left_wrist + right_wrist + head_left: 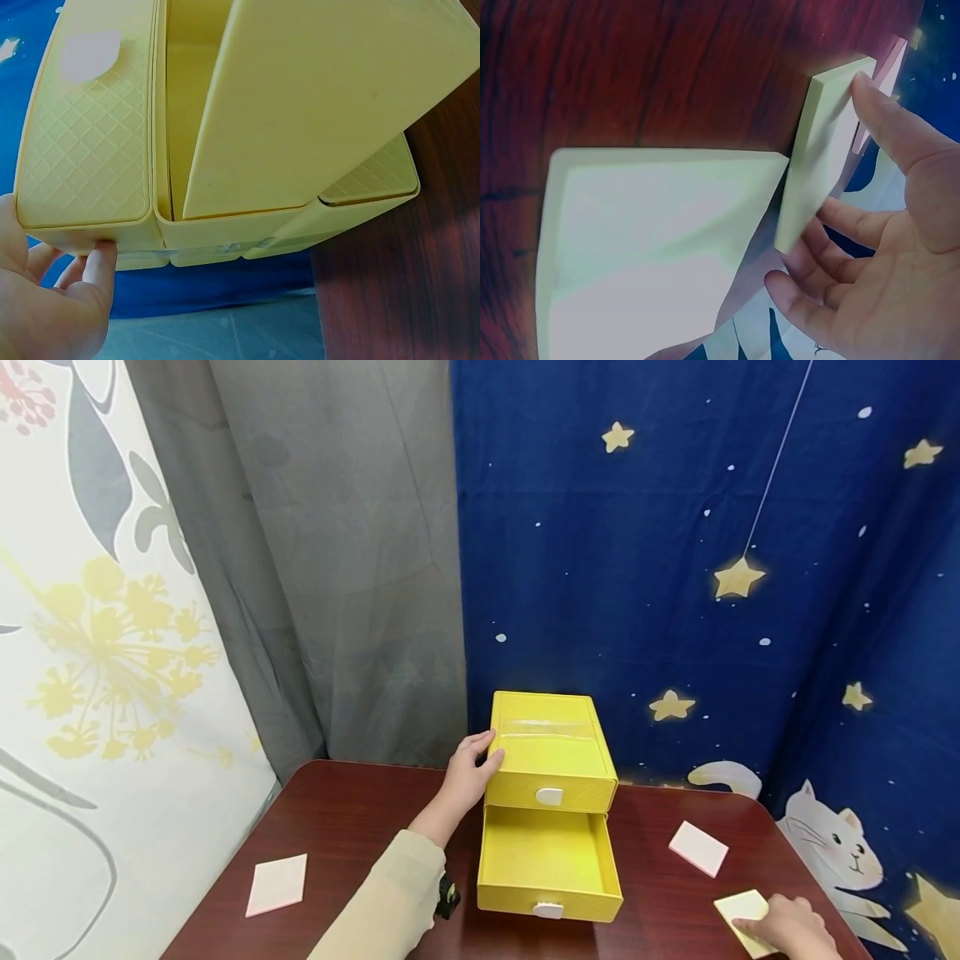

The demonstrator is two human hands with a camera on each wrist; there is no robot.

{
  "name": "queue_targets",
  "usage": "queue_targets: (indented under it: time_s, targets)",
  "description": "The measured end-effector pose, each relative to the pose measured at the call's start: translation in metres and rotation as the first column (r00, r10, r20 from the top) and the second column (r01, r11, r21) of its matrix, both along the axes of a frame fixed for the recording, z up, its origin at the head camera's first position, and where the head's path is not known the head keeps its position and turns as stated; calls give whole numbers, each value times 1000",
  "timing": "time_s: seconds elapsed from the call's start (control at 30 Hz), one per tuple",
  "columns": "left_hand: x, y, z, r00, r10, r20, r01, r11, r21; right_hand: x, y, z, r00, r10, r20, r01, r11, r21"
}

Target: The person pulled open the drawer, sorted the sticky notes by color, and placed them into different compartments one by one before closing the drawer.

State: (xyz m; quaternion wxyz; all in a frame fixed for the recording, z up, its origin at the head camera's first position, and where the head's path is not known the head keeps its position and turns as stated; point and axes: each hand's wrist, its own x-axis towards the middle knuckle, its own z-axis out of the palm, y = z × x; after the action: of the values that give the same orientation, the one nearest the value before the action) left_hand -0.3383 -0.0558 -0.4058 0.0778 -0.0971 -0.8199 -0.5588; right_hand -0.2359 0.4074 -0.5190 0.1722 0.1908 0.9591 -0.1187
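the right hand [798, 928] pinches the yellow notepad [747, 904] near the right edge of the tabletop [367, 802]; the left hand [468, 777], fingers apart, touches the yellow drawer unit [555, 760] (lower drawer [543, 852] pulled out). grasping seems in hand; lifting next likely calls for a snug pinch.

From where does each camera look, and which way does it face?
Head: on the head, looks forward and down at the yellow drawer unit; left hand, left sleeve and right hand show.
Left wrist: on that wrist, faces the open drawer; left hand shows.
Right wrist: on that wrist, faces the gripped pad; right hand shows.
Head and left wrist share the drawer unit.
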Motion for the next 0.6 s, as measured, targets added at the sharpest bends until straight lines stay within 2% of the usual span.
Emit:
queue_targets:
  time_s: [0.13, 0.27, 0.4, 0.6]
  targets:
    - [0, 0, 0, 1000, -1, 0, 1, 1000, -1, 1, 1, -1, 999, -1, -43, 2, 1000, 14]
    - [0, 0, 0, 1000, -6, 2, 6, 1000, -4, 3, 3, -3, 990, -8, -138, 6, 1000, -15]
    - [1, 0, 0, 1000, -8, -3, 8, 1000, -7, 4, 6, -1, 979, 27, -202, -35, 999, -38]
    - [2, 0, 0, 1000, -14, -1, 14, 1000, -3, 5, 7, 6, 969, 61, -240, -80, 994, -70]
